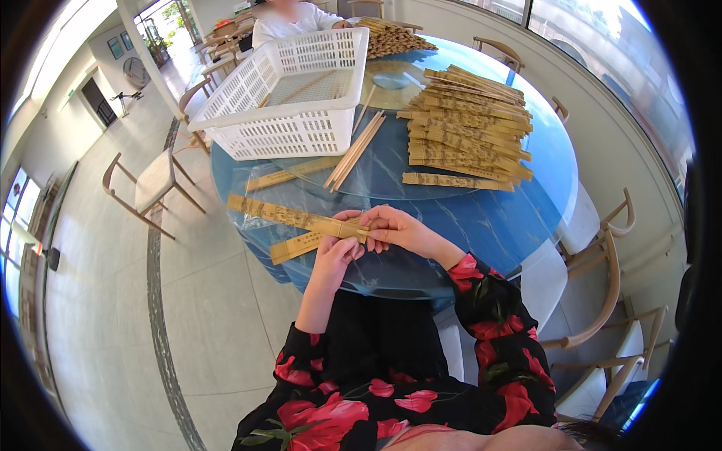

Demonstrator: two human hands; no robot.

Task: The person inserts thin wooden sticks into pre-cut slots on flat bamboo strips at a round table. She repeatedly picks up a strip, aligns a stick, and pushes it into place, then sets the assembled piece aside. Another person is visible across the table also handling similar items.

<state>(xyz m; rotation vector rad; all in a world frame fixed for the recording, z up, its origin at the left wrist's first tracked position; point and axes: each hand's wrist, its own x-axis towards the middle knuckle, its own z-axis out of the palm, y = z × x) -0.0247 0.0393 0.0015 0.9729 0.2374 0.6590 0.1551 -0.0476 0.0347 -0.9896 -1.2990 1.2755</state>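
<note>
Fingers (387,216) of both hands are pinched, with no clear gap, around a yellow paper sleeve (278,213) near the centre of the frame. Beneath spreads the round blue table (530,218); a white basket (289,135) stands toward its upper left, a sleeve heap (466,131) toward its upper right. From the fingers, the held sleeve's long axis runs left and slightly upward; the left hand (336,254) is nearer its long free part, the right hand (398,228) at its right end. Below it slants a second sleeve (295,247), one end hidden by the left hand. Slimmest, several wooden sticks (356,152) lie above the hands, apart from them.
</note>
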